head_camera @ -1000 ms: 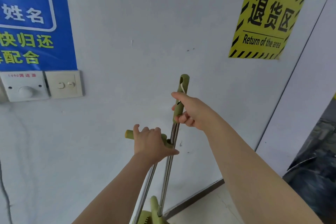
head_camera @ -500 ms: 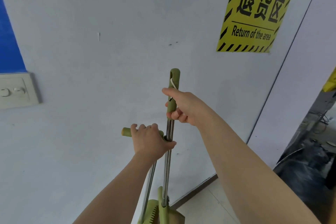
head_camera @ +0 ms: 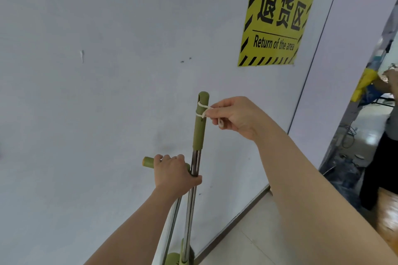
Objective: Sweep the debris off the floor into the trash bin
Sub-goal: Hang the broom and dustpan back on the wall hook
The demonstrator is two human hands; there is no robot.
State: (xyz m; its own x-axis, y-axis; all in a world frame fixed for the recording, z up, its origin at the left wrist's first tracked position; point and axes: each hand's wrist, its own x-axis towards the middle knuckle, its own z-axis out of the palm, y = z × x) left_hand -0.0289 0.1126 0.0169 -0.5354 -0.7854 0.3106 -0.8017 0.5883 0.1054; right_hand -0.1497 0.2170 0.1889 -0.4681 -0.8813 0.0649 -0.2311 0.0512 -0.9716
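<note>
A broom with a steel shaft and olive-green grip stands upright against the white wall. Beside it runs the dustpan's steel pole, topped by a green crossbar handle. My left hand is wrapped around that crossbar handle, its thumb across the broom shaft. My right hand is off the grip and pinches the white hanging cord looped through the broom's top. The green base of the set shows at the bottom edge. No debris or trash bin is in view.
A yellow "Return of the area" sign hangs on the wall. A dark skirting strip meets pale floor tiles. At the right edge a doorway shows another person and clutter on the floor.
My right hand has let go of the broom's green grip and now pinches the white cord. The view has panned right; the blue sign and the switches have left the frame.
</note>
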